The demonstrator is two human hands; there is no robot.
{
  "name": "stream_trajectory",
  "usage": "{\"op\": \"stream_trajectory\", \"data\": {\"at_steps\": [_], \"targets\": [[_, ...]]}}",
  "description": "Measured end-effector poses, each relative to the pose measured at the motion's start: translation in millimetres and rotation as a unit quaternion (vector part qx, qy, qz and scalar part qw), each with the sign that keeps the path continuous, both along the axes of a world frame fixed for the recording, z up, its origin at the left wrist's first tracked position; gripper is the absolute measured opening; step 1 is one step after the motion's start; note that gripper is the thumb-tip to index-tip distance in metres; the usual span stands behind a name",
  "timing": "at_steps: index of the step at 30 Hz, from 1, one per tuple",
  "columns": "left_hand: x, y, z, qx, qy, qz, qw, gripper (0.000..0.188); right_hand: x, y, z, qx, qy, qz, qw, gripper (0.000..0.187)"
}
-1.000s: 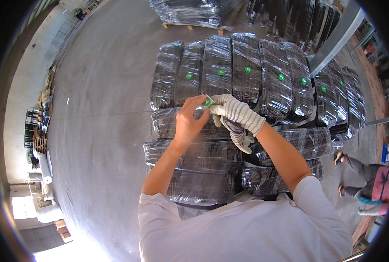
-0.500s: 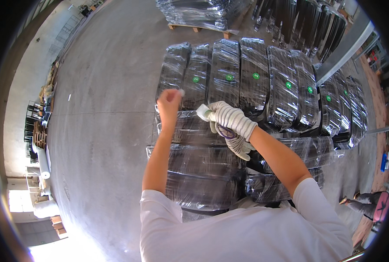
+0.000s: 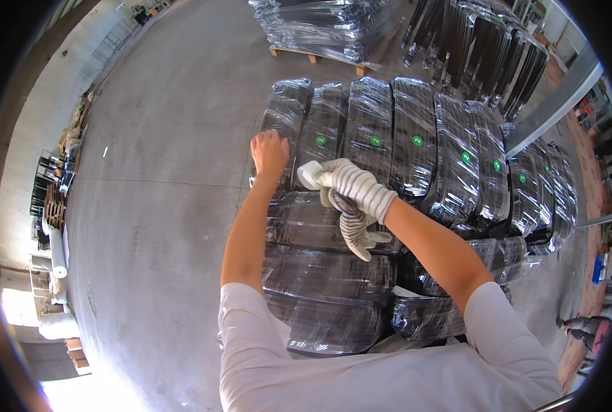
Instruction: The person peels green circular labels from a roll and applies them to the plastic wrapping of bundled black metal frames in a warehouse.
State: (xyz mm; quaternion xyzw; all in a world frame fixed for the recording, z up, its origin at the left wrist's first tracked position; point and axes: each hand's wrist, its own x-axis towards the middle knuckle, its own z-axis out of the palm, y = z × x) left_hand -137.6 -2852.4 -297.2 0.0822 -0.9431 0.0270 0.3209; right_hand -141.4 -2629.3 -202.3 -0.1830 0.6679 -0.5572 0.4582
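Warehouse interior with a bare grey concrete floor (image 3: 155, 226), crossed by a thin dark seam left of the grip. Judged in hand: labelling of the row of wrapped goods, with attention on the far-left piece. Bare left hand (image 3: 270, 152) curled almost closed, over the left edge of the leftmost upright black bundle in clear film (image 3: 289, 103); fingertips hidden, so cannot tell whether holding or pressing anything. Right hand in a white-and-grey striped knit glove (image 3: 350, 184) pinched closed on a small white roll (image 3: 311, 175), just to the right of the left hand. Dangling below that pinch: a loose striped glove (image 3: 357, 237), manner of attachment unclear. Right of the left-hand grip, on the second bundle: a round green label (image 3: 321, 140), with similar ones farther right. Called for next, by judgement: flat, even pressure on the slick film, with the roll kept clear. Below the right-hand grip: black film-wrapped bundles laid crosswise (image 3: 326, 271). Well beyond both grips: a film-wrapped stack (image 3: 326, 31) on a wooden pallet (image 3: 313, 59). Far right of the grips: a slanting grey metal post (image 3: 556, 103).
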Motion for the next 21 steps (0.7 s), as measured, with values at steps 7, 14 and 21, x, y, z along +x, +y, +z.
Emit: {"op": "stream_trajectory", "data": {"at_steps": [7,14,21], "targets": [[77.5,71.6,66.2,0.241,-0.175,-0.097,0.95,0.033,7.6,67.4,9.4,-0.065,-0.1,-0.05,0.992,0.019],[123.3,212.0,143.8,0.367,-0.058,-0.341,0.863,0.039,52.0,146.3,55.1,-0.11,-0.139,-0.099,0.979,0.029],[146.9,313.4,171.3,0.563,-0.088,-0.356,0.741,0.035,113.7,260.9,93.6,-0.212,-0.069,-0.143,0.964,0.025]]}}
